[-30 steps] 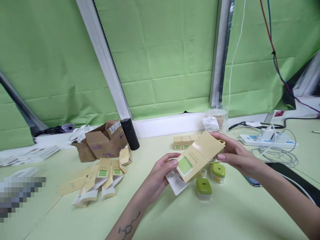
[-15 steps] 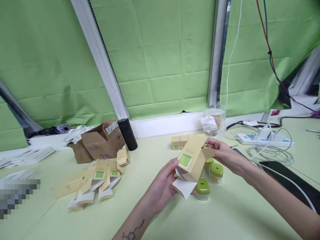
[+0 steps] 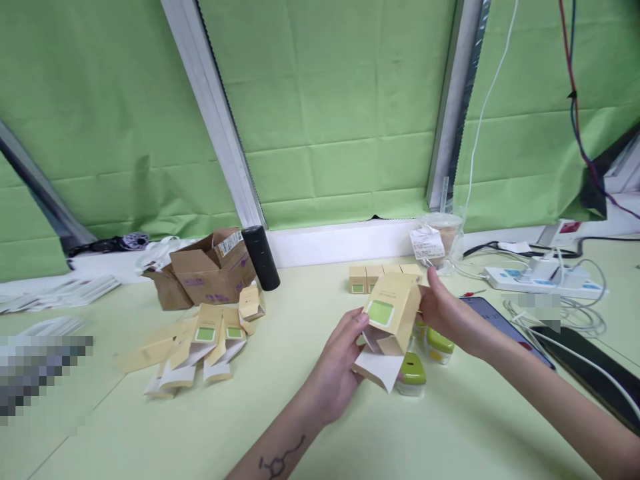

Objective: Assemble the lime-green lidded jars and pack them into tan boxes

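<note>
- Left hand (image 3: 335,373): gripping small box (image 3: 390,313) by its lower left side, thumb on front panel, fingers underneath.
- Right hand (image 3: 447,317): at box's upper right end, thumb raised and off it, other fingers bent behind; can't tell if they pinch or just touch.
- Small box: held tilted above the surface (image 3: 290,320), green square facing up, lower end open towards camera, white flap (image 3: 380,368) hanging.
- Change: a second ago box looked flat, long end panel sticking out at right hand; now has depth, and that panel no longer sticks out. So box looks shaped, folding part done: lower end not closed yet.
- Just behind and below box: green-lidded containers, near one (image 3: 413,370) and another (image 3: 440,343); at least one more mostly covered by box and right hand, count unclear.
- Further back: row of small boxes (image 3: 359,280), partly blocked by held box.
- Left side: unfolded cartons (image 3: 205,330), overlapping, can't count; cardboard box (image 3: 213,277) and black bottle (image 3: 261,257) behind.
- Right side: phone (image 3: 510,330), partly behind right forearm; power strip (image 3: 545,283) beyond.
- Hidden: box's upper end closure, inside too dark to read; print too small. Far left edge pixelated.
</note>
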`<state>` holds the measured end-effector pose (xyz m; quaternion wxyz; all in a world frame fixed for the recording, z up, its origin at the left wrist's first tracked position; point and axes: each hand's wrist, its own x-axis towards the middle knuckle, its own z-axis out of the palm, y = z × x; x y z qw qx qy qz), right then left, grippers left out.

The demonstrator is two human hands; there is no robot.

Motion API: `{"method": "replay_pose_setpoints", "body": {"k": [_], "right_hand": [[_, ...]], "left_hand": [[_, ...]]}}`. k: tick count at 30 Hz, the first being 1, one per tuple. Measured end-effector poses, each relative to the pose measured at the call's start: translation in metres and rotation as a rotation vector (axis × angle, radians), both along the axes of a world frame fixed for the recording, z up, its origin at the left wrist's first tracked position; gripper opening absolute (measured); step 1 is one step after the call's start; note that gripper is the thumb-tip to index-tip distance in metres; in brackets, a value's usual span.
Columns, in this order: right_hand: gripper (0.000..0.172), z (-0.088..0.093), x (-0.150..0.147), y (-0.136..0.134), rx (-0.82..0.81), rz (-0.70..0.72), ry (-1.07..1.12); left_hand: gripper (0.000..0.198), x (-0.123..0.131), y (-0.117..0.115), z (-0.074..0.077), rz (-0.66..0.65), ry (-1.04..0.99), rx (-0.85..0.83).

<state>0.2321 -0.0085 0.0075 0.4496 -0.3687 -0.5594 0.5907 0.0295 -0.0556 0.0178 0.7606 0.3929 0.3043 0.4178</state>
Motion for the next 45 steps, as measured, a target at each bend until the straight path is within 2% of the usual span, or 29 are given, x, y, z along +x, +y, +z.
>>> {"method": "replay_pose_setpoints", "body": {"k": [2, 4, 5, 8, 10, 12, 14, 17, 19, 22, 27, 34, 40, 45], "right_hand": [[0.059, -0.002, -0.003, 0.000, 0.086, -0.087, 0.024], [0.060, -0.003, -0.006, -0.004, 0.238, -0.145, -0.034], [0.066, -0.004, -0.008, -0.008, 0.322, -0.129, -0.084], [0.097, -0.004, -0.014, -0.023, 0.498, 0.006, -0.282], [0.115, -0.005, -0.020, -0.031, 0.581, -0.009, -0.424], [0.121, -0.005, -0.025, -0.036, 0.680, -0.082, -0.541], [0.108, -0.006, -0.029, -0.038, 0.760, -0.140, -0.591], [0.080, -0.005, -0.031, -0.038, 0.799, -0.165, -0.553], [0.073, -0.005, -0.030, -0.039, 0.813, -0.167, -0.513], [0.065, -0.004, -0.028, -0.042, 0.840, -0.164, -0.475], [0.031, -0.005, -0.031, -0.045, 0.948, -0.196, -0.423], [0.031, -0.006, -0.032, -0.047, 0.992, -0.179, -0.374], [0.028, 0.003, -0.033, -0.048, 1.050, -0.133, -0.404], [0.028, 0.007, -0.030, -0.049, 1.083, -0.144, -0.410]], "left_hand": [[0.041, 0.000, -0.001, 0.001, 0.141, 0.059, 0.046], [0.047, 0.001, -0.001, 0.001, 0.222, 0.055, 0.057], [0.050, 0.001, -0.001, 0.002, 0.240, 0.033, 0.057], [0.053, 0.002, -0.002, 0.004, 0.253, -0.037, 0.089], [0.051, 0.003, -0.004, 0.005, 0.249, -0.082, 0.118], [0.048, 0.004, -0.005, 0.005, 0.250, -0.122, 0.124], [0.045, 0.004, -0.006, 0.004, 0.252, -0.145, 0.109], [0.041, 0.003, -0.006, 0.003, 0.225, -0.150, 0.096], [0.043, 0.002, -0.006, 0.004, 0.214, -0.138, 0.100], [0.052, 0.001, -0.008, 0.007, 0.203, -0.138, 0.100], [0.075, 0.002, -0.012, 0.011, 0.117, -0.237, 0.129], [0.072, 0.003, -0.014, 0.011, 0.124, -0.208, 0.189], [0.070, 0.002, -0.014, 0.008, 0.162, -0.131, 0.223], [0.082, -0.001, -0.012, 0.005, 0.126, -0.094, 0.273]]}}
